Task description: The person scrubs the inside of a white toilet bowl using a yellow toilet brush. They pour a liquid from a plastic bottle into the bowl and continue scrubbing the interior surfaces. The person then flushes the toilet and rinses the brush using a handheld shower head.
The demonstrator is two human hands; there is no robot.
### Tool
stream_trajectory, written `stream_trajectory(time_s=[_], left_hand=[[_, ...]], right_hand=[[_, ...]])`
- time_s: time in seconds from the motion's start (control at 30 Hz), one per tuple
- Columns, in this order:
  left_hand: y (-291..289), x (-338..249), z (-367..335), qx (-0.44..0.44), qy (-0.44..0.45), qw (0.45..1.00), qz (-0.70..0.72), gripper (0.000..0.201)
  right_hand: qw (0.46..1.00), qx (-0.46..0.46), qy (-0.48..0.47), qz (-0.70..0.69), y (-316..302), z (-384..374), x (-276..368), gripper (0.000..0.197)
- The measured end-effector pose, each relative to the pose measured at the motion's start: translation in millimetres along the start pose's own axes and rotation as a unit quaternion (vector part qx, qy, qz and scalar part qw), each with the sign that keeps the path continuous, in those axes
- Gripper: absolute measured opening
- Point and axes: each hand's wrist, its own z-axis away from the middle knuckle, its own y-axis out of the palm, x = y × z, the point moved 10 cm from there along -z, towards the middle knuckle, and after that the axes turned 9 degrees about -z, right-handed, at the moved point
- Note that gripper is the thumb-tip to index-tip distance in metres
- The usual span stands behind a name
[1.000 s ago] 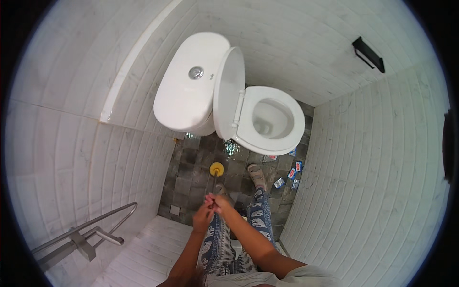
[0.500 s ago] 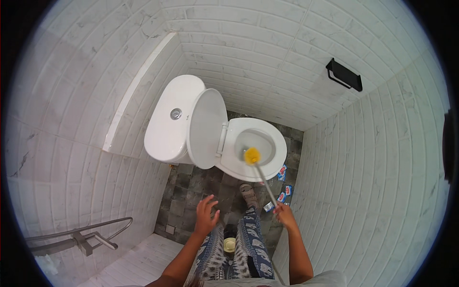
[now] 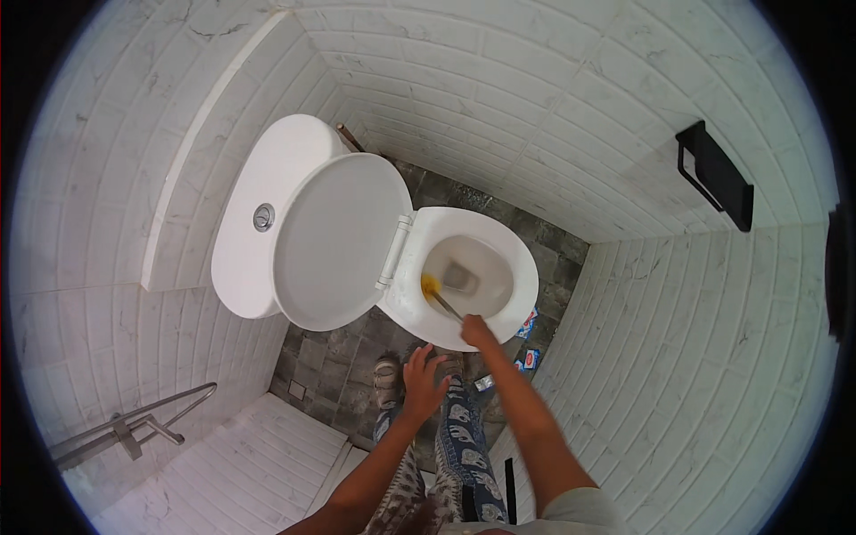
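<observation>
A white toilet point(image 3: 526, 259) stands before me with its lid point(image 3: 343, 241) raised against the cistern. My right hand point(image 3: 478, 332) is closed round the grey handle of a toilet brush point(image 3: 446, 305), just over the near rim. The brush's yellow head point(image 3: 430, 286) is inside the bowl, against the wall near the hinge side. My left hand point(image 3: 423, 382) holds nothing; its fingers are spread in the air in front of the toilet, apart from the bowl.
Several blue and red packets point(image 3: 530, 358) lie on the dark tiled floor point(image 3: 343, 357) to the right of my feet. A black paper holder point(image 3: 718, 178) juts from the right-hand wall. At lower left is a metal rail fitting point(image 3: 134, 428). White tiled walls stand close around.
My right hand has moved forward and left, taking the brush from above the bowl down to its inner wall. My left hand has come forward and right. The view has shifted nearer the toilet.
</observation>
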Motion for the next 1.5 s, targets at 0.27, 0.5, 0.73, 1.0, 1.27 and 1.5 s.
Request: stream_trajectory(time_s=[0.27, 0.5, 0.73, 1.0, 1.27, 1.5], left_hand=[[17.5, 43.9, -28.5, -0.026, -0.029, 0.999, -0.026, 0.044], [38.1, 54.5, -32.5, 0.044, -0.02, 0.998, -0.049, 0.044], [29.6, 58.3, -42.8, 0.077, -0.043, 0.996, -0.027, 0.041], [-56.5, -2.8, -71.8, 0.005, 0.114, 0.992, 0.054, 0.028], [-330.7, -21.1, -70.7, -0.371, 0.131, 0.919, -0.03, 0.017], [-355.0, 72.0, -134.7, -0.323, 0.017, 0.932, -0.163, 0.039]], right_hand=[[0.99, 0.012, 0.048, 0.129, -96.1, -31.7, -35.6, 0.023], [0.994, -0.024, 0.108, 0.02, -9.3, -61.6, 1.7, 0.022], [0.972, 0.13, 0.019, 0.195, -108.4, 42.8, -31.5, 0.02], [0.972, -0.018, 0.085, 0.219, -88.4, 63.7, -16.0, 0.02], [0.948, 0.025, 0.139, -0.286, -83.1, 24.7, -29.3, 0.02], [0.979, -0.134, 0.148, 0.037, -141.1, 83.7, -67.0, 0.013]])
